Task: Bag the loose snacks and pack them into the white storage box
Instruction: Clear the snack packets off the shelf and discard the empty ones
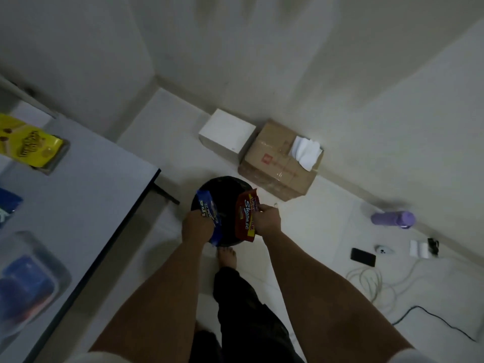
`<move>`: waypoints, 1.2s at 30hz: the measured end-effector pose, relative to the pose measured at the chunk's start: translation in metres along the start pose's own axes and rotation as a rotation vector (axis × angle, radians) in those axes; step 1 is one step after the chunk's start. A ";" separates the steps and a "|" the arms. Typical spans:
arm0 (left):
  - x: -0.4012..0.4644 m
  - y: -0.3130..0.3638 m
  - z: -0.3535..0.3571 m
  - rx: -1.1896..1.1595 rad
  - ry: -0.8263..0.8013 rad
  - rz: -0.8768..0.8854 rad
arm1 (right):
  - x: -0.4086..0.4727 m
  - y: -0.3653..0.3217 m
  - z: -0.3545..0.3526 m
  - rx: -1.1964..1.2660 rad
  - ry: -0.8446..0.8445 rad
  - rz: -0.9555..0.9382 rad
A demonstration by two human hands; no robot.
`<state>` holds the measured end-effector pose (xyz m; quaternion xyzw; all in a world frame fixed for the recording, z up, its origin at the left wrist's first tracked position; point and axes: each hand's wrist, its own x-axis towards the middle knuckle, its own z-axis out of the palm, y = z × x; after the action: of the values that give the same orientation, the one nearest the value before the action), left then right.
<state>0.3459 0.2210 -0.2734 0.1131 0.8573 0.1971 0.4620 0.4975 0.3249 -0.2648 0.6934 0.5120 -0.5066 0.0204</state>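
Observation:
My left hand (196,226) grips a blue snack packet (208,213) and my right hand (267,220) grips a red snack packet (245,217). Both packets hang over a round black bin (222,187) on the floor below me. On the grey table (86,200) at the left lie a yellow snack pack (28,144), a blue packet (7,206) at the edge, and a clear bag with blue packets (26,284) inside. A white box (226,132) stands by the wall next to a cardboard box (277,163).
White paper (306,151) sticks out of the cardboard box. On the floor at the right lie a purple bottle (392,218), a black phone (363,257), a small white device (383,249), cables (374,284) and a charger. My bare foot (227,258) is beside the bin.

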 end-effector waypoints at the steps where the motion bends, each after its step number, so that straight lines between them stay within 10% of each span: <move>1: 0.009 0.004 0.007 -0.001 -0.015 -0.013 | 0.012 0.000 0.004 -0.012 -0.019 0.006; 15: 0.003 0.026 -0.005 0.094 -0.076 -0.045 | 0.020 -0.039 0.012 -0.390 -0.236 -0.141; 36: -0.100 -0.086 -0.307 -0.281 0.558 -0.002 | -0.174 -0.226 0.137 -0.485 -0.303 -0.739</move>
<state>0.1423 0.0342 -0.0847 -0.0113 0.9154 0.3368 0.2201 0.2450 0.2370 -0.0945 0.3579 0.8196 -0.4411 0.0745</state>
